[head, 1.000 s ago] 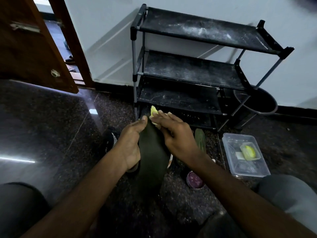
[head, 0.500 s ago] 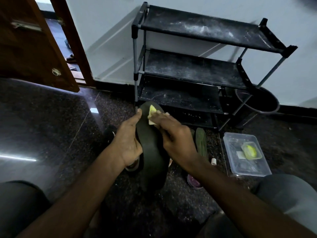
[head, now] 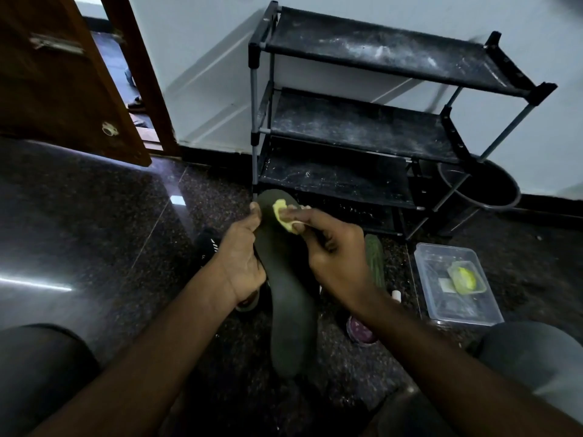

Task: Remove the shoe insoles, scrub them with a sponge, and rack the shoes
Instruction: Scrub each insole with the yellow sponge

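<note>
- Right now the left hand [head: 242, 263] grips the dark insole [head: 291, 304] by its left edge, thumb up near the toe end, holding it above the floor.
- The right hand [head: 337, 258] pinches a yellow sponge [head: 283, 214] against the insole's far end (fingers curled round it).
- A second insole [head: 374, 260] lies on the floor just beside the right hand, near a clear plastic container [head: 435, 298].
- A black shoe rack [head: 362, 127] stands behind, against the wall.
- A black shoe [head: 208, 247] shows partly behind the left hand.

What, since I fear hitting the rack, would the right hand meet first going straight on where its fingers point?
Probably the left hand, whose thumb braces the insole tip just beyond the sponge the right hand grips; the rack lies farther, though depth is unclear.
</note>
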